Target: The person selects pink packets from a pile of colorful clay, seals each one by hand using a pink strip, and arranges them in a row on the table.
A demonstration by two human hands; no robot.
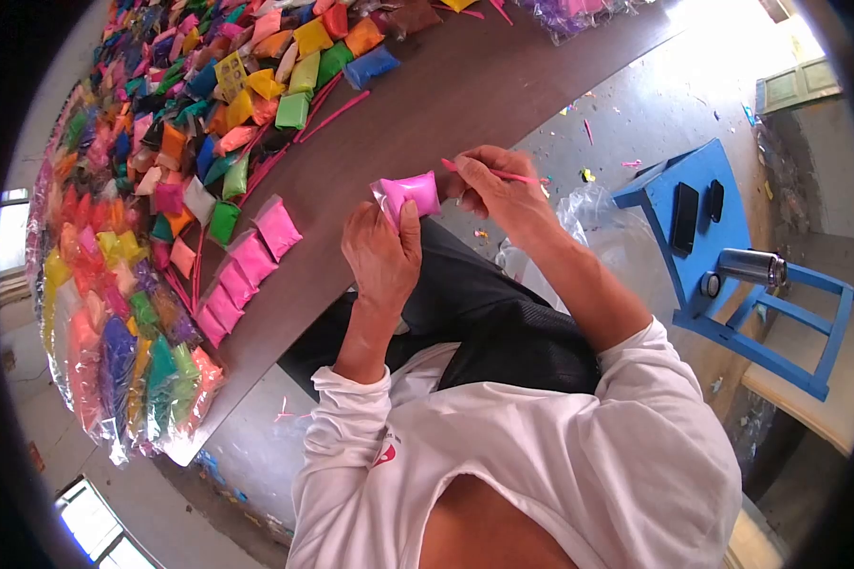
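By the near edge of the tabletop (427, 114), the pink packet (419, 192) sits pinched in the left hand (382, 242), best gripped lightly, while the right hand (493, 185), curled around a pink stick (522, 177), should keep the stick's tip clear.

The person's left hand (381, 242) is closed in a pinch, its left forearm (362, 332) pointing toward twelve o'clock. At two o'clock from it, the right hand (503, 194) pinches with curled fingers, the right forearm (588, 275) angled toward eleven.
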